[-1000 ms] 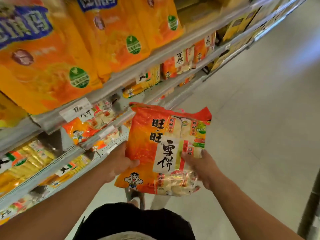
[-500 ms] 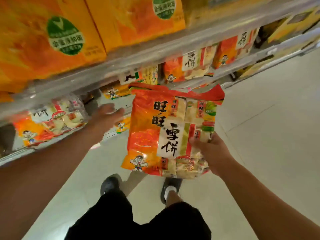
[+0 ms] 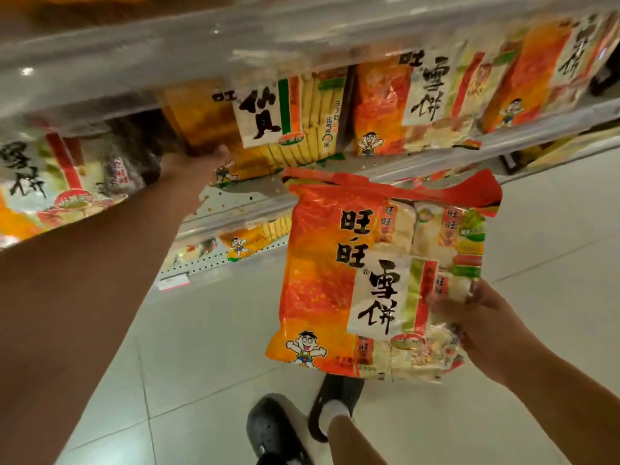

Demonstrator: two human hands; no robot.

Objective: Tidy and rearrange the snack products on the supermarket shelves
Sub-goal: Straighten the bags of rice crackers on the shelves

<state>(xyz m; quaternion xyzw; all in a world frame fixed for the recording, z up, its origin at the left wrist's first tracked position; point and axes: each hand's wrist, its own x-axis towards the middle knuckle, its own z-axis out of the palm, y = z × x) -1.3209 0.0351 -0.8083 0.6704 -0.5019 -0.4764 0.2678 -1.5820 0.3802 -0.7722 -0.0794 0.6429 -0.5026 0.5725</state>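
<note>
A red-and-orange rice cracker bag [image 3: 365,280] is held upright at the right of centre of the frame, out in the aisle and apart from the shelves, its lower right corner gripped by the right hand [image 3: 483,327], whose fingers are curled round the edge of the pack. The left hand [image 3: 198,166] is extended into the middle shelf [image 3: 402,162] at the centre left, beside a yellow cracker bag [image 3: 285,122]; its fingers are hidden behind blurred packaging, so whether anything is grasped cannot be told. More red-and-orange packs [image 3: 412,105] are seen standing on the same shelf at the upper right, and another blurred pack [image 3: 40,182] is seen at the far left. A grey shelf edge [image 3: 167,55] is shown across the top. Pale floor tiles [image 3: 201,364] and black shoes [image 3: 278,431] are visible at the bottom.
</note>
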